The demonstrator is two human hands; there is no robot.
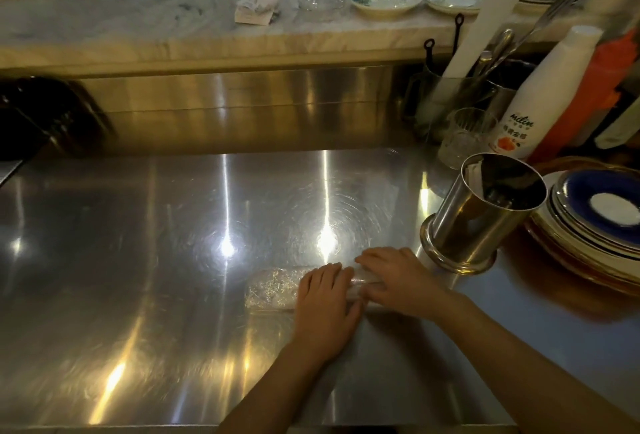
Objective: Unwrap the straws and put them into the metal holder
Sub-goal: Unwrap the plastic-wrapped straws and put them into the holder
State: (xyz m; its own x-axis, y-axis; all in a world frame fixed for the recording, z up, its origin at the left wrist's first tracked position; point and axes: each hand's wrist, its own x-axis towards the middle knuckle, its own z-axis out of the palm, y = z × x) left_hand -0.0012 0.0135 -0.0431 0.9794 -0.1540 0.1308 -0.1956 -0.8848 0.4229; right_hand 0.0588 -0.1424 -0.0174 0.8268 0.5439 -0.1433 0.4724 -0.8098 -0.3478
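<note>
A clear plastic-wrapped bundle of straws [272, 290] lies flat on the steel counter [173, 260], near its front middle. My left hand [323, 307] rests palm-down on the bundle's middle. My right hand [398, 281] covers its right end, fingers spread over the wrap. The bundle's right part is hidden under both hands. The metal holder [474, 222], a shiny cylinder on a flared base, stands upright just right of my right hand, with something white inside its rim.
A stack of blue-and-white plates [595, 222] sits right of the holder. Behind it stand a drinking glass [465, 137], a white bottle [540, 101] and a utensil container [450, 101]. A marble shelf [138, 28] with dishes runs along the back.
</note>
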